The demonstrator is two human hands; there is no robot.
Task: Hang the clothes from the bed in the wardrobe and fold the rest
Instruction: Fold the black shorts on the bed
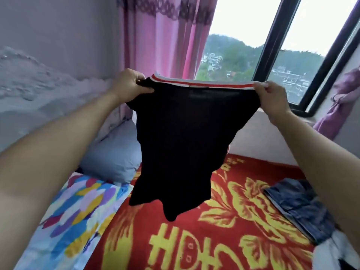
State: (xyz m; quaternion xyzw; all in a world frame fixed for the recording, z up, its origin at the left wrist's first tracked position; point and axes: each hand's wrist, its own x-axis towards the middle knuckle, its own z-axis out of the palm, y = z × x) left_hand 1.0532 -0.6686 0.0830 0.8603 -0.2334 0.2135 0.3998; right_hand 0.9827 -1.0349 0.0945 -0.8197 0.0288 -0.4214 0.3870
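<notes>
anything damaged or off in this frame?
Yes: the lilac painted wall at the left has a rough, blistered, flaking patch. Nothing else stands out; left hand and right hand grip the black garment by its red-and-white striped band.

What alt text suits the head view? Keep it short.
The left hand and right hand hold a black garment up by its striped band, over a red and yellow blanket. Folded denim lies to the right.

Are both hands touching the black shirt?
Touching. The head view shows the left hand and the right hand each pinching the striped band of the black shirt.
</notes>
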